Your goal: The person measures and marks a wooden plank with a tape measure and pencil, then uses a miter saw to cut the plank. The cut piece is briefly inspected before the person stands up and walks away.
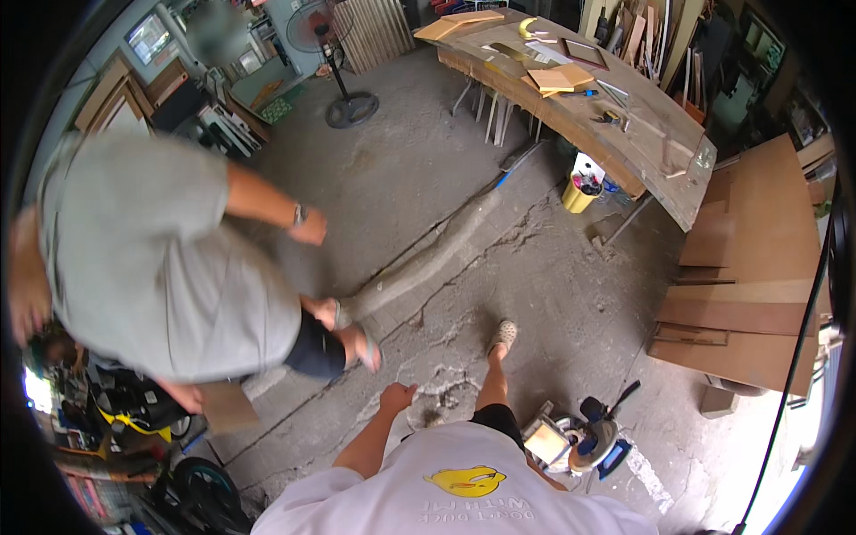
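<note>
My left hand (398,397) hangs in front of my white shirt with the fingers curled closed, and nothing shows in it. It is above the cracked concrete floor (446,357), apart from any object. Of my right arm only a small part of skin shows beside the shirt; my right hand is hidden. A miter saw (593,437) with a blue guard stands on the floor at my right side. One of my feet, in a beige clog (506,333), is stepped forward.
A person in a grey shirt (169,259) is close on my left. Ahead right is a worktable (660,134) with boards and tools; a yellow bucket (580,194) stands below. Large brown panels (749,259) lean at right. A standing fan (343,98) and a bicycle wheel (209,490) are at left.
</note>
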The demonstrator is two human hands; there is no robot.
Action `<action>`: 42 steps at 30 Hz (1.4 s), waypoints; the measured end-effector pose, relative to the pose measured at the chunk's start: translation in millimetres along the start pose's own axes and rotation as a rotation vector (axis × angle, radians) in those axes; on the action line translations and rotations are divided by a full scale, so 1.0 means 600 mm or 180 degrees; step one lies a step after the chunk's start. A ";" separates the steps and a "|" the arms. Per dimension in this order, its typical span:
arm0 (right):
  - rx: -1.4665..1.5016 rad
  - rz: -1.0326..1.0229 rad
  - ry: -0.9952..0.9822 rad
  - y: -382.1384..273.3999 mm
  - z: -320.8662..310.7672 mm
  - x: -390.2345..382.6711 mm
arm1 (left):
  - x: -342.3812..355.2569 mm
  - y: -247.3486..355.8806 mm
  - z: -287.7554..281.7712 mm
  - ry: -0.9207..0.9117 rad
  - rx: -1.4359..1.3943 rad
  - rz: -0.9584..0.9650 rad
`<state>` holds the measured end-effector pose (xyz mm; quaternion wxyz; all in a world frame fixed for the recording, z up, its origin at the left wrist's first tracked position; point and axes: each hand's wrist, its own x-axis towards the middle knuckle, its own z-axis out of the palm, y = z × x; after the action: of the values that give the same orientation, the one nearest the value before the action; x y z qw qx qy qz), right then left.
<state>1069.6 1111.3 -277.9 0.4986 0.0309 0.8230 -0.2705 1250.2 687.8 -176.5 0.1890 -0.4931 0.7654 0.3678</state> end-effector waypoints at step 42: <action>-0.2586 -0.3669 0.1171 -2.186 0.110 0.429 | 0.751 0.222 -1.110 0.1586 -0.2116 -0.0075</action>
<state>573.4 -93.8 26.6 0.1027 -0.5500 0.8145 -0.1537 980.5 -56.3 17.9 -0.1674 -0.6100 0.6215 0.4622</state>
